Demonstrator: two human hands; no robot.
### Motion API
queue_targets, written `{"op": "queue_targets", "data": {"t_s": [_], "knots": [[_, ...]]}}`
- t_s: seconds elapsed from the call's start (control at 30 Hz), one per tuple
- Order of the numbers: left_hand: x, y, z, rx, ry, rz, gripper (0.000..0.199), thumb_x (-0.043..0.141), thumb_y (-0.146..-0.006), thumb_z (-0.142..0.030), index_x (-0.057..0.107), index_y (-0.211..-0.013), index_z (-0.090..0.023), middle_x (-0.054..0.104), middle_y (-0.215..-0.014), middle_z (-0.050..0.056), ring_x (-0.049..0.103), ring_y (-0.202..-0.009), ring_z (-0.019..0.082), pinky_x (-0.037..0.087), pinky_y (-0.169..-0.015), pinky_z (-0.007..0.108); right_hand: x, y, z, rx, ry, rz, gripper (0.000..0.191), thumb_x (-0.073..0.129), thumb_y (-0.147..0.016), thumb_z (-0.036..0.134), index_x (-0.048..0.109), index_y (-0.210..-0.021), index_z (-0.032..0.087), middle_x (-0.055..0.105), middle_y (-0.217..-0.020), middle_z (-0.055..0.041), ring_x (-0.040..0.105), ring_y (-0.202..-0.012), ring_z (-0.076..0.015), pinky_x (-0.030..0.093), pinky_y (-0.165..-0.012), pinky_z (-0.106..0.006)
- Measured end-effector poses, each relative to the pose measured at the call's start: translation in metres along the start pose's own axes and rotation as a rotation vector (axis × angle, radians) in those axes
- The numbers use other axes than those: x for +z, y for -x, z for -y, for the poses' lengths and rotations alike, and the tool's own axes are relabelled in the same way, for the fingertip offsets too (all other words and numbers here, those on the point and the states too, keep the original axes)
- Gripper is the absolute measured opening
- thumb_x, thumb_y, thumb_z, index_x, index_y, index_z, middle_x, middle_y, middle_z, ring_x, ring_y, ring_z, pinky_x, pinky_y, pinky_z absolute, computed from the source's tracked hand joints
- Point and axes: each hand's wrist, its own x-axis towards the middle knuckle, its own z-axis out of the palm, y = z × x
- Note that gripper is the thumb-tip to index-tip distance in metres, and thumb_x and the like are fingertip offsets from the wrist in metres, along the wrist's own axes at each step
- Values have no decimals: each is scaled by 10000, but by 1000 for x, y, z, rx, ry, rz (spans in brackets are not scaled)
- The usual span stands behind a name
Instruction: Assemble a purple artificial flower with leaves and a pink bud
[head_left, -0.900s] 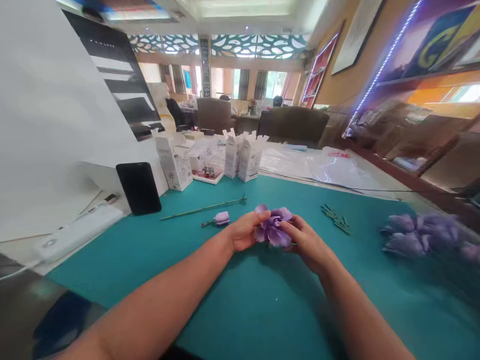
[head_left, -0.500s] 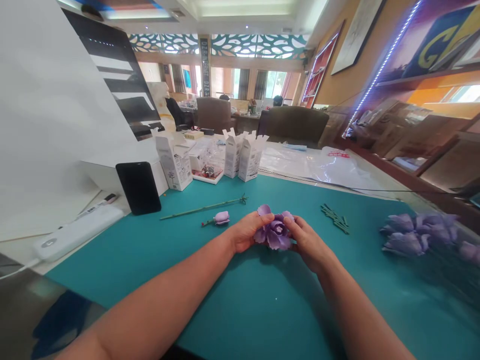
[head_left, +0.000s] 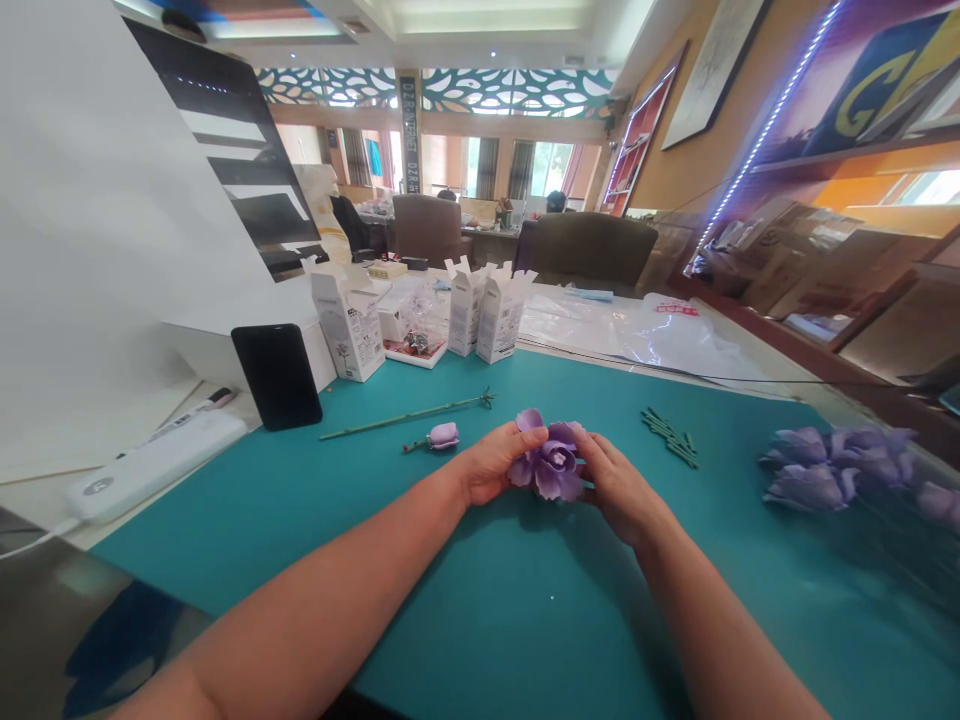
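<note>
Lilac artificial rose head sits between the two hands, close over the teal cutting mat. Left hand lays its fingers against the outer petals from one side; right hand closes in from the other, so both grip the bloom. Those petals look thin, soft and very light, apt to crease under a hard squeeze; the base, hidden by the fingers, seems the safer place to hold. Left of the hands lie a lone green stem and a small lilac rosebud; to the right lie short green sticks and a heap of lilac blooms.
</note>
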Motion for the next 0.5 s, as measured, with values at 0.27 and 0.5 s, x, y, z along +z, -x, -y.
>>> {"op": "queue_targets", "data": {"t_s": [0.27, 0.5], "knots": [[-3, -2, -7, 11, 117, -92, 363, 741, -706, -437, 677, -926, -155, 692, -889, 61, 632, -759, 160, 510, -684, 263, -2, 1, -3, -38, 82, 146, 795, 777, -646, 447, 404, -1318, 243, 590, -1146, -86, 593, -955, -229, 507, -678, -310], [-1, -1, -7, 13, 140, -123, 329, 720, -738, -422, 681, -937, -164, 686, -901, 53, 625, -775, 149, 499, -681, 241, 7, -2, -10, -146, 150, 119, 953, 801, -565, 270, 321, -1389, 258, 601, -1127, -45, 575, -981, -219, 469, -815, -344]]}}
